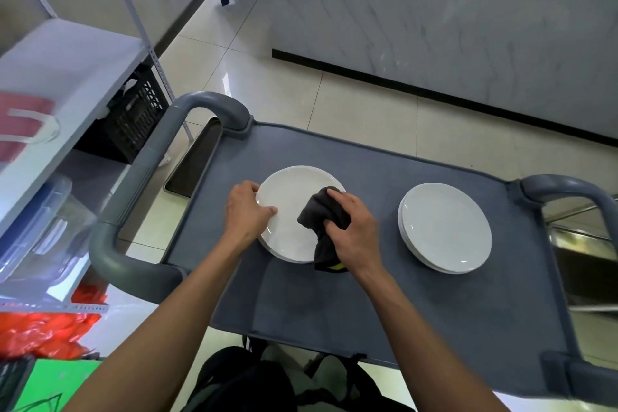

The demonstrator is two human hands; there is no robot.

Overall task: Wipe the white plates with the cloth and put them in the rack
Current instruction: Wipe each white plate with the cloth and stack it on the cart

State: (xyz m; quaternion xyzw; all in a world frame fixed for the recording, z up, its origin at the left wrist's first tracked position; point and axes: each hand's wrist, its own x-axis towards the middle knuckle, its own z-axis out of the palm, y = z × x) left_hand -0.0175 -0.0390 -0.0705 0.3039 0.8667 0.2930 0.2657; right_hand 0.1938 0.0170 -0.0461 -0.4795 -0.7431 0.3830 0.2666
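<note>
- The right hand (354, 227), just right of frame centre, is clenched around a bunched dark cloth (321, 214), pressing the wad onto the face of a white plate (287, 197); balling it up likely gives a firm pad for rubbing.
- The left hand (247, 211) grasps that plate's left rim, thumb on top and fingers curled over the far edge, apparently to brace it against sliding under the wiping strokes.
- A tail of the cloth, with a yellow bit showing, hangs off the plate's near edge onto the surface below.
- The plate lies flat at mid-frame on the grey cart top (368, 304), within easy reach of both arms.
- To the right sits a stack of white plates (444, 227), well apart from the one being wiped; whether they are wiped or waiting I cannot tell.
- No plate rack is plainly identifiable; a white shelf unit (77, 53) stands at upper left, with a black crate (133, 117) beneath it.
- Judged from this, wiping is under way and racking is not yet done.
</note>
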